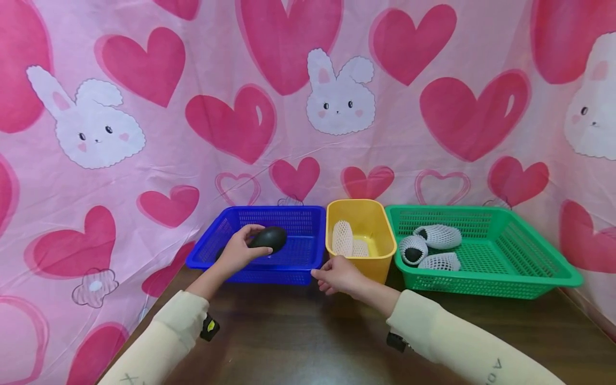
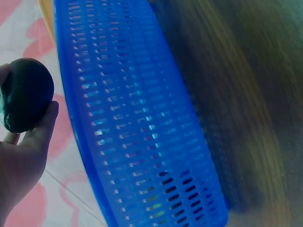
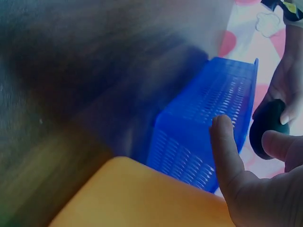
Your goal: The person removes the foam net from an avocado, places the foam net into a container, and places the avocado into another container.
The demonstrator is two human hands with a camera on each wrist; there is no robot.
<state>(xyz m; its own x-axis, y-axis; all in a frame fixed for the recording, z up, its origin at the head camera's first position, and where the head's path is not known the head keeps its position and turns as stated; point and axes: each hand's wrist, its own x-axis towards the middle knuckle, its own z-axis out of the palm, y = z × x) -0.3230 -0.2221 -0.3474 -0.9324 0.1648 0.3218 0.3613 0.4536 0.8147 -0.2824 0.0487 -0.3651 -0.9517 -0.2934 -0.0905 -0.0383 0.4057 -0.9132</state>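
Observation:
In the head view my left hand grips a dark, smooth avocado between thumb and fingers, above the blue basket. The left wrist view shows the same avocado held above the level of the basket's rim. Part of another dark rounded thing shows inside the basket, mostly hidden behind the left hand. My right hand is at the basket's front right corner, holding nothing. In the right wrist view its index finger and thumb are spread apart; whether it touches the rim I cannot tell.
A yellow bin with white foam net sleeves stands between the baskets. The green basket at right holds several net-wrapped dark fruits. All stand on a brown wooden table before a pink heart-patterned cloth.

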